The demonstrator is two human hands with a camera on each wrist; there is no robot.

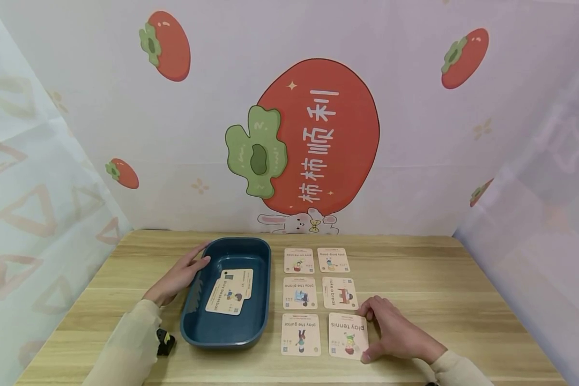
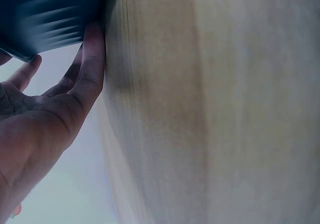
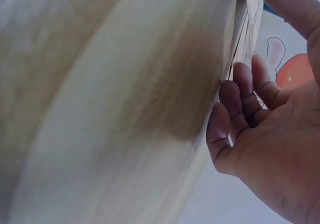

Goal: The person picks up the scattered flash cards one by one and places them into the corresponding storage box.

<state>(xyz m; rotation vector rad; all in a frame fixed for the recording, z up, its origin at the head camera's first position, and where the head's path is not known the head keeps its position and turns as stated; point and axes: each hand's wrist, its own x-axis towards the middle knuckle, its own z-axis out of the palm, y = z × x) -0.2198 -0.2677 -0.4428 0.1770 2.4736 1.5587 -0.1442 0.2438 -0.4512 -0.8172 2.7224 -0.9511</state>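
My left hand (image 1: 183, 276) holds the left wall of a dark blue plastic bin (image 1: 268, 311), its thumb over the rim. In the left wrist view its fingers (image 2: 92, 59) lie against the bin's ribbed outer wall. Inside the bin, a play basketball card (image 1: 224, 295) overlaps another card (image 1: 247, 277). On the right, my right hand (image 1: 395, 333) rests beside a play tennis card (image 1: 347, 332), thumb and index finger spread at its two right corners. That card lies flat on the table. In the right wrist view the other fingers (image 3: 230, 101) are bent near the tabletop.
More picture cards lie in two columns right of the bin: play the guitar (image 1: 301, 346), play the piano (image 1: 293, 287), take a break (image 1: 334, 287) and others. A black object (image 1: 165, 343) sits by the left sleeve. Patterned cloth (image 1: 400, 203) walls the wooden table (image 1: 415, 268).
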